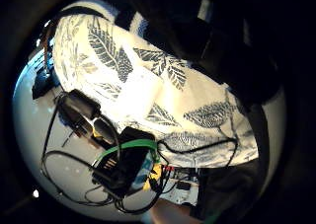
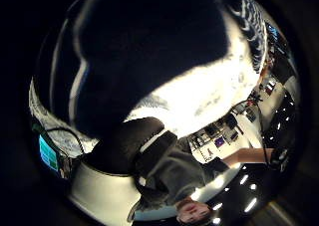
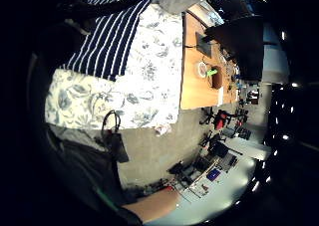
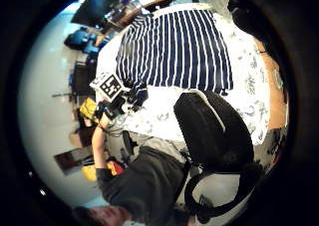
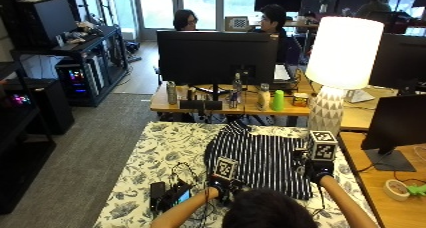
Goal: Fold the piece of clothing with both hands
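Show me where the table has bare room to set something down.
The flowered tablecloth lies bare between its left edge and the striped shirt, and in a narrower strip past the shirt's right side, toward the lamp. It is crowded at the near left corner, where a small device with cables sits beside the left hand.

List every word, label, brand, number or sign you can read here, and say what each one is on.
No text can be read in any view.
Striped shirt: stripes only, no print.
Floral tablecloth: leaf pattern, no lettering.
Small lit screen on the table by the left hand: too small to read.
Bottles and cans on the far desk: labels too blurred to read.
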`<action>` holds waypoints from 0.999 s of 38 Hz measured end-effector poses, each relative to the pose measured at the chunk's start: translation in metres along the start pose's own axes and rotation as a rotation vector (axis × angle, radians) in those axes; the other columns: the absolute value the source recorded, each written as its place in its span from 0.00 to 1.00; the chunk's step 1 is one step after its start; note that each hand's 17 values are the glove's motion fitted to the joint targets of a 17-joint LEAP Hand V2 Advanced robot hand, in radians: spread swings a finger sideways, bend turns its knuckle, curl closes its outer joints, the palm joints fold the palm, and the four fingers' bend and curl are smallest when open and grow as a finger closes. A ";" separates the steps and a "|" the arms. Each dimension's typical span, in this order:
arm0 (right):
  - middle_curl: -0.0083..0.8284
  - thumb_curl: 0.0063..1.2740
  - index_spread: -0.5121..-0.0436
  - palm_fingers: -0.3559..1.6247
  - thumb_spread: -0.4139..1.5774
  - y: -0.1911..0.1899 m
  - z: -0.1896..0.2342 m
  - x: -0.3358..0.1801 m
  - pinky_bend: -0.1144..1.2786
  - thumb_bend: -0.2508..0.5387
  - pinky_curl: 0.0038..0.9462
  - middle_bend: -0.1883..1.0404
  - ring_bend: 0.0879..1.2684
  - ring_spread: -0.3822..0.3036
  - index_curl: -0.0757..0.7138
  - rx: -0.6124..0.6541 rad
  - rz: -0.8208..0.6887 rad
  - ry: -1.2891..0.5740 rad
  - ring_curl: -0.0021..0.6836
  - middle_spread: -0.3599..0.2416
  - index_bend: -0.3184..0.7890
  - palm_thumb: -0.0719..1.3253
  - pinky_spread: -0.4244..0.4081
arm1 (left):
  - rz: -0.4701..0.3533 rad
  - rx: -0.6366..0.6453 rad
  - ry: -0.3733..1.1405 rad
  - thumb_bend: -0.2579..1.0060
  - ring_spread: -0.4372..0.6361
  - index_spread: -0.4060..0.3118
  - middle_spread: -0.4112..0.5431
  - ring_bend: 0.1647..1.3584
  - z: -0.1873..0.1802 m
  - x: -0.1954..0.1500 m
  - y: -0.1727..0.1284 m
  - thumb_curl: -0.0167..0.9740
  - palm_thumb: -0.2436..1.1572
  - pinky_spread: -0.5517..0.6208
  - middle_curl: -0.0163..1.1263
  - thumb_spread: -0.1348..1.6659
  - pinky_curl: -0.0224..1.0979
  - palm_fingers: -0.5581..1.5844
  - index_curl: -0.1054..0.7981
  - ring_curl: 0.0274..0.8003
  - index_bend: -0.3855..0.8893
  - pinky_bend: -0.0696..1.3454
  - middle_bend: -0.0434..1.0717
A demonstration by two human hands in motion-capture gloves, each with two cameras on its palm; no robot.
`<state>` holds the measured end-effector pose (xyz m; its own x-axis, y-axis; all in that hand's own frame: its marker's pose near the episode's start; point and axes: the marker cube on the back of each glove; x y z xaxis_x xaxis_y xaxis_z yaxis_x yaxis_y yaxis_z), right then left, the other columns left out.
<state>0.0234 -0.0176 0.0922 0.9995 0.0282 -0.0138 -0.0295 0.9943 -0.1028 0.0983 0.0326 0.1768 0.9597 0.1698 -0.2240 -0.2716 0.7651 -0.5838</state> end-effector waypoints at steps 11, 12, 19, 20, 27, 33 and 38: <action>0.42 0.12 0.51 0.48 0.84 0.005 0.013 -0.008 0.40 0.46 0.33 0.35 0.33 0.56 0.37 -0.046 -0.027 -0.001 0.48 0.56 0.39 0.39 0.63 | -0.030 0.036 0.011 0.22 0.84 0.79 0.91 0.49 -0.001 0.005 0.003 0.25 0.30 0.76 0.12 0.60 0.33 0.31 0.29 0.31 0.46 0.71 0.22; 0.42 0.13 0.51 0.48 0.84 0.004 0.015 -0.009 0.40 0.46 0.33 0.35 0.33 0.56 0.37 -0.050 -0.030 -0.002 0.48 0.56 0.39 0.39 0.63 | -0.016 0.038 0.004 0.24 0.83 0.77 0.88 0.49 -0.001 0.005 0.002 0.26 0.34 0.76 0.12 0.63 0.32 0.33 0.31 0.31 0.49 0.69 0.22; 0.44 0.13 0.51 0.49 0.85 -0.019 0.043 -0.009 0.40 0.43 0.34 0.34 0.32 0.56 0.38 -0.088 -0.051 0.013 0.49 0.56 0.40 0.40 0.63 | -0.057 0.246 -0.103 0.32 0.73 0.65 0.74 0.49 -0.008 -0.002 -0.013 0.28 0.48 0.64 0.15 0.74 0.30 0.42 0.37 0.32 0.48 0.64 0.20; 0.44 0.13 0.51 0.49 0.85 -0.020 0.048 -0.009 0.40 0.43 0.34 0.34 0.32 0.56 0.38 -0.107 -0.060 0.015 0.49 0.56 0.40 0.40 0.63 | -0.044 0.278 -0.108 0.33 0.70 0.63 0.72 0.49 -0.010 -0.001 -0.015 0.28 0.49 0.62 0.16 0.76 0.30 0.42 0.38 0.32 0.47 0.63 0.19; 0.47 0.16 0.51 0.46 0.84 -0.030 0.097 -0.021 0.41 0.44 0.36 0.35 0.31 0.55 0.37 -0.251 -0.172 0.025 0.51 0.53 0.35 0.46 0.63 | -0.039 0.286 -0.140 0.40 0.42 0.45 0.47 0.43 -0.025 -0.006 -0.015 0.31 0.61 0.32 0.20 0.81 0.30 0.65 0.44 0.31 0.48 0.65 0.20; 0.47 0.18 0.49 0.43 0.79 -0.051 0.138 -0.017 0.43 0.42 0.37 0.33 0.34 0.54 0.34 -0.196 -0.125 0.073 0.53 0.53 0.35 0.51 0.64 | -0.043 0.311 -0.152 0.43 0.19 0.36 0.28 0.45 -0.040 -0.011 -0.020 0.33 0.68 0.15 0.27 0.83 0.33 0.79 0.42 0.37 0.37 0.66 0.28; 0.45 0.20 0.47 0.48 0.75 -0.066 0.166 -0.012 0.41 0.40 0.36 0.29 0.32 0.53 0.40 -0.183 -0.093 0.043 0.51 0.51 0.45 0.56 0.64 | -0.014 0.267 -0.118 0.46 0.12 0.33 0.22 0.52 -0.045 -0.012 -0.019 0.35 0.73 0.13 0.32 0.86 0.38 0.81 0.39 0.45 0.33 0.71 0.32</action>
<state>0.0148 -0.0662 0.2641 0.9967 -0.0710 -0.0382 0.0573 0.9568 -0.2850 0.0882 -0.0123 0.1553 0.9692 0.2173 -0.1157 -0.2447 0.9017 -0.3564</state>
